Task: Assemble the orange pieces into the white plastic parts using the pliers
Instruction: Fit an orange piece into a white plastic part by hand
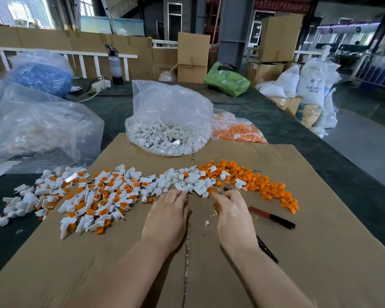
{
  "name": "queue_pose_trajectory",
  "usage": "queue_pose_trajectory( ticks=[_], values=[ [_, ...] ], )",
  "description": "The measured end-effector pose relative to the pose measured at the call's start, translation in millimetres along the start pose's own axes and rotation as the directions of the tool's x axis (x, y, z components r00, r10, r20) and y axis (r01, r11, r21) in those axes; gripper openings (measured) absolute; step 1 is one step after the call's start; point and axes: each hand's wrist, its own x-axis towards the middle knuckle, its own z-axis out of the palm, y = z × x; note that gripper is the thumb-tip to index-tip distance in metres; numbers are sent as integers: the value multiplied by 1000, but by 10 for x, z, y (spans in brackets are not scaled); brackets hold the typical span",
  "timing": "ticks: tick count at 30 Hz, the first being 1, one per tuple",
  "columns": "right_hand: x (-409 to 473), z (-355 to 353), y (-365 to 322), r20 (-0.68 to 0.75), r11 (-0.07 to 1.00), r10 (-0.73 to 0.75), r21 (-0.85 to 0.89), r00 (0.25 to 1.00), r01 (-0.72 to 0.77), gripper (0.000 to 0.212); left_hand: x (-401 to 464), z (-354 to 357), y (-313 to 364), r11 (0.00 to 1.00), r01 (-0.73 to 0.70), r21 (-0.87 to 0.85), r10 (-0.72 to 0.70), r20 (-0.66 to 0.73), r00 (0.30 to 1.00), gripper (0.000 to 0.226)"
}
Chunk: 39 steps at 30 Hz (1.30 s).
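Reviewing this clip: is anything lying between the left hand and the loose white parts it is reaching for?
Nothing visible does. The left hand has its fingertips right at the near edge of the loose white parts on the cardboard. The right hand, holding the pliers, sits off to the side.

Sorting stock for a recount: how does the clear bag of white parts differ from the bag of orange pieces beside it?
The white-parts bag holds white pieces; the orange bag holds orange ones. The white-parts bag stands tall and bulging with its mouth gathered upward, while the orange bag lies low and flat. The white-parts bag rests partly on the cardboard; the orange bag lies behind it, off the cardboard's far edge. Both are clear plastic and touch each other.
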Motion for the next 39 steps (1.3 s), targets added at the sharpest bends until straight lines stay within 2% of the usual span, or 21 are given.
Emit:
queue_pose_trajectory(
  ticks=[3,7,11,14,18,22,27,30,34,37,39],
  values=[
    [-77,68,-19,23,999,-23,22,999,23,40,-23,-4,4,992,-22,-124,20,-22,1000,36],
    [-122,52,-36,-18,994,-23,102,1000,24,29,-32,-32,-9,976,11,-217,-21,-42,999,27],
    [-133,5,-53,-74,987,5,163,997,7,18,-51,-60,46,965,28,-262,-44,-55,998,19],
    [-141,-1,-47,-121,990,19,143,993,-2,11,-72,-45,96,971,-13,-241,-2,-64,998,24],
    [-153,-3,-42,-167,993,13,121,986,8,13,-68,-67,118,954,6,-300,-27,-64,998,22],
    [-152,5,-31,-137,989,16,146,990,5,9,-88,-82,152,909,25,-417,-55,-60,997,16],
    [-158,4,-48,-130,985,23,174,991,0,13,-124,-83,184,881,74,-468,-122,-73,990,16],
    [-155,-9,-60,-136,976,32,216,990,-2,18,-130,-106,245,815,120,-567,-191,-67,979,15],
    [-167,-29,-65,-139,962,53,274,989,-13,13,-135,-104,326,645,255,-720,-299,69,952,15],
    [-171,-29,-64,-132,952,85,305,988,-41,8,-128,-97,334,597,293,-747,-333,101,937,7],
    [-172,-24,-64,-119,950,96,308,988,-55,4,-130,-101,321,553,298,-778,-343,113,932,10]
  ],
)
